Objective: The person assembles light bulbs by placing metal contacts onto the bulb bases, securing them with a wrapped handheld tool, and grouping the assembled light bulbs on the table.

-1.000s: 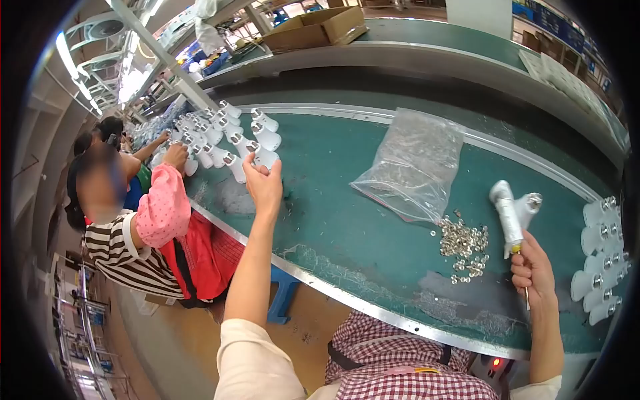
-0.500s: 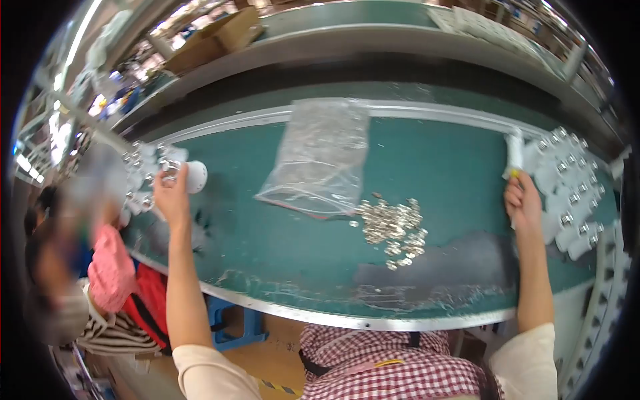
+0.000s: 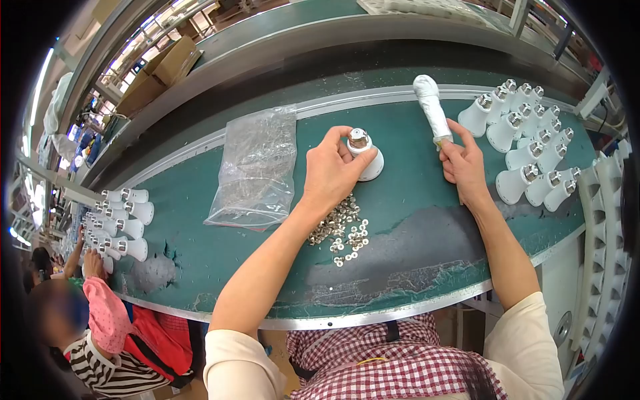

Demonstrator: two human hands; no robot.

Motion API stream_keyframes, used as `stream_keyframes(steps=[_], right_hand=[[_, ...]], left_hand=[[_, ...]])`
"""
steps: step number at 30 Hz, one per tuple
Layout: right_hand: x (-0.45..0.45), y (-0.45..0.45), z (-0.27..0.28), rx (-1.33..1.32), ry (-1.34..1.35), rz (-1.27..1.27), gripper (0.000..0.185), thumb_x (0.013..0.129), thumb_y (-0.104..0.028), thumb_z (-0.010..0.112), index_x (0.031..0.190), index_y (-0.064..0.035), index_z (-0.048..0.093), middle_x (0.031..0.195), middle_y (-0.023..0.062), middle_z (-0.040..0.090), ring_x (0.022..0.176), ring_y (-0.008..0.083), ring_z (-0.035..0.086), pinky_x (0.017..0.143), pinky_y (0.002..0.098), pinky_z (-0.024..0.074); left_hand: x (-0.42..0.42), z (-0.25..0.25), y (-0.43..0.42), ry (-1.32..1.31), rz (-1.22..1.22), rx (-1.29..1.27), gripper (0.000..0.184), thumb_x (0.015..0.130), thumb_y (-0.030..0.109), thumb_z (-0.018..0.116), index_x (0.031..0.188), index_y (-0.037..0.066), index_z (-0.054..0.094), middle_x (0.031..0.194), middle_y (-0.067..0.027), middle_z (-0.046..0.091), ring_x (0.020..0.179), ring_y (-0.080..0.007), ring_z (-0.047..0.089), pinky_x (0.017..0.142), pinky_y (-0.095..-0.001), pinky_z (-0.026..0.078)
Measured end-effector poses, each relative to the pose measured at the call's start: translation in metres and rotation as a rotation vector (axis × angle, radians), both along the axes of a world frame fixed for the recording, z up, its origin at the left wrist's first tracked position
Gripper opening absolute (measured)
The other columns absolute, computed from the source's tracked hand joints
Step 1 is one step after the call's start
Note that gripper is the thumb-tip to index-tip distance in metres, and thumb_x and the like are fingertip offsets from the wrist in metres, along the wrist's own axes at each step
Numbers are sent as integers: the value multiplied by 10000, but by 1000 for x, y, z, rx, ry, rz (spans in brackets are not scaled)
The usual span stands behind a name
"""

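Observation:
My left hand [image 3: 333, 167] is closed around a white light bulb [image 3: 370, 164] with a metal screw cap facing up, near the middle of the bench. Just below that hand lies a pile of small silvery metal pieces [image 3: 353, 241], partly covered by my forearm. In my right hand [image 3: 465, 167] is a white-wrapped stick-like tool [image 3: 432, 110], its rounded end pointing away from me. What lies under the wrapping is hidden. The tool is apart from the bulb.
Several white bulbs [image 3: 510, 183] stand cap-up to the right, and more bulbs [image 3: 139, 212] lie at the left. A clear plastic bag [image 3: 257, 163] rests on the green bench [image 3: 200, 267]. Another person's pink sleeve [image 3: 107, 313] is at far left.
My left hand has carried the bulb from the left group to the middle, above the metal pieces. The right hand, with the wrapped tool, is now nearer the left hand. The view has shifted.

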State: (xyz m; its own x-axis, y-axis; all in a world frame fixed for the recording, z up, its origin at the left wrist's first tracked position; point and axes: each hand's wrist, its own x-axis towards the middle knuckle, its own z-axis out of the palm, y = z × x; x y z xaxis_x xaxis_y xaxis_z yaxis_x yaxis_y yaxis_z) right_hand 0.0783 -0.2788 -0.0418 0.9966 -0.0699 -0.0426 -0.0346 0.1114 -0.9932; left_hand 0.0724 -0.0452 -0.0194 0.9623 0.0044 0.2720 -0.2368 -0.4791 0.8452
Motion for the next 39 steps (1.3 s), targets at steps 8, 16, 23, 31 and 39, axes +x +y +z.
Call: stream_keyframes(steps=[8,16,23,31,39], right_hand=[[1,3,5,-27,53,0,453,863,-109,535,1288,-67,384,685,0,474,458,11,310,371,167,234],[4,0,1,30,32,1,476,845,-130,563,1279,-49,385,676,15,484,460,17,326,370,180,241],[2,1,4,26,50,2,469,844,-115,557,1276,-46,390,675,12,487,469,20,343,372,184,248],[2,-1,6,43,74,27,430,849,-107,549,1257,-77,414,665,0,488,479,24,350,382,180,248],[2,-2,6,30,84,42,419,848,-106,550,1248,-87,425,664,-2,488,494,24,359,389,180,252]], left_hand=[[-34,-1,41,-341,-336,795,179,727,119,663,872,22,622,712,-93,587,686,-215,557,633,-325,467],[-28,-18,47,-392,-372,972,112,699,60,629,805,32,607,704,-75,562,701,-231,527,643,-338,456],[-13,11,36,-594,-187,647,133,667,-3,652,787,36,611,715,-88,578,675,-244,551,587,-338,455],[11,33,14,-767,-148,686,163,674,-4,667,824,38,622,734,-66,581,675,-213,549,585,-321,463],[15,32,12,-865,-191,782,207,623,5,643,822,39,600,727,-49,552,678,-202,531,610,-317,458]])
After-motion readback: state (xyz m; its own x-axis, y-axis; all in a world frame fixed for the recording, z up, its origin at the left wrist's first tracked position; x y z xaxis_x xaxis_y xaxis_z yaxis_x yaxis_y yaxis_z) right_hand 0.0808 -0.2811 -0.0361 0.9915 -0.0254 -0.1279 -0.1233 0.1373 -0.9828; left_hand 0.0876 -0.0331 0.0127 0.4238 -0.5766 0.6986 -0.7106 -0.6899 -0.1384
